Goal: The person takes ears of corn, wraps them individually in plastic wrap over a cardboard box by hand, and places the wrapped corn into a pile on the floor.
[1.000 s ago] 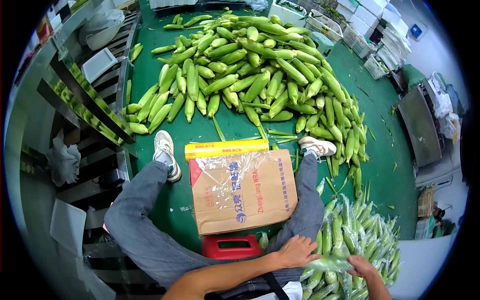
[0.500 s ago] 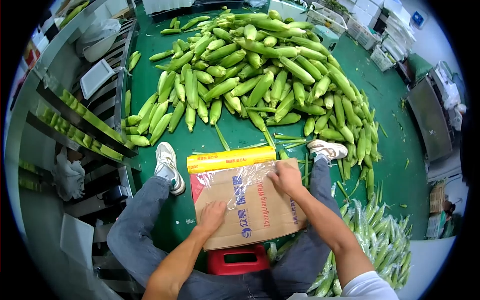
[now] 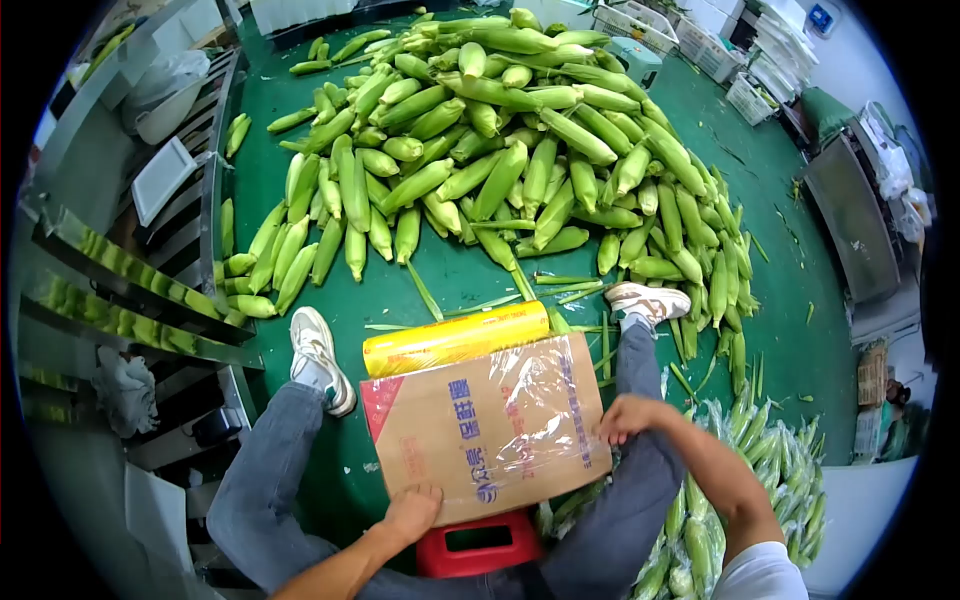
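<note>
On my lap, tilted, lies a printed cardboard piece [image 3: 430,415] with clear plastic film [image 3: 520,400] shining over its face. A yellow roll of film [image 3: 455,340] lies along its far edge. My left hand [image 3: 413,508] is at the near left edge, fingers bent over onto the cardboard. At the right edge, beside my knee, my right hand [image 3: 632,418] has its fingers curled together; what they pinch, if anything, is too small to make out. A red plastic stool [image 3: 478,550] shows between my legs.
A large pile of green corn cobs in husks [image 3: 480,150] spreads across the green floor ahead. Film-wrapped corn [image 3: 700,530] is heaped at my right. Metal racking [image 3: 190,230] stands on the left, a grey panel [image 3: 850,220] on the right. White crates [image 3: 705,55] are at the back.
My right hand has moved from the top of the cardboard down to its right edge, fingers now curled. My left hand has slid to the near edge. The cardboard is turned slightly.
</note>
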A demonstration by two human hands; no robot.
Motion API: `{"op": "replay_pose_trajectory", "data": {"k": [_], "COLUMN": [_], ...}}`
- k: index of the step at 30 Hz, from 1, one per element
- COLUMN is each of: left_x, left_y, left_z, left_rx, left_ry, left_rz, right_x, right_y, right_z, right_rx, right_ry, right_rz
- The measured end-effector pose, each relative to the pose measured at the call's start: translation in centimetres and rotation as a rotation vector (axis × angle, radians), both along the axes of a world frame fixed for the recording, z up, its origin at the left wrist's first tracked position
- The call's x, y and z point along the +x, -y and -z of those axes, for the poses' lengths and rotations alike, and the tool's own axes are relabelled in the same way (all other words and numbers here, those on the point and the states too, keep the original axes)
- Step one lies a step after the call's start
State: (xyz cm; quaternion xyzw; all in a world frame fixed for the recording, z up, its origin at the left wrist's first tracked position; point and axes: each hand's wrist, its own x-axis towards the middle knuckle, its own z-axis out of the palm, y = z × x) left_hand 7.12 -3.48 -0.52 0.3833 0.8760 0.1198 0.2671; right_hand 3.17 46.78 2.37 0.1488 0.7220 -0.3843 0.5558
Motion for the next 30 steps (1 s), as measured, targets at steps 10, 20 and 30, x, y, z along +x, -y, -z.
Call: {"op": "replay_pose_trajectory", "data": {"k": [10,20,30], "left_x": [-1.0,-2.9,-6.9], "left_y": [-2.1,0.0,-0.2], "left_z": [0.3,0.8,-4.1], "left_rx": [-0.247,-0.002,0.824], "left_ry": [0.178,0.238,0.966], "left_rz": [-0.078,0.060,-1.083], "right_x": [-41.3,-13.8,1.5], "right_y": [-1.6,9.4,19.4], "right_z": [20.6,-2.5,-2.9], "right_rx": [0.466,0.153,0.406], "right_ry": [-0.882,-1.021,-1.250], "right_rz": [1.189,0.200,-0.614]}}
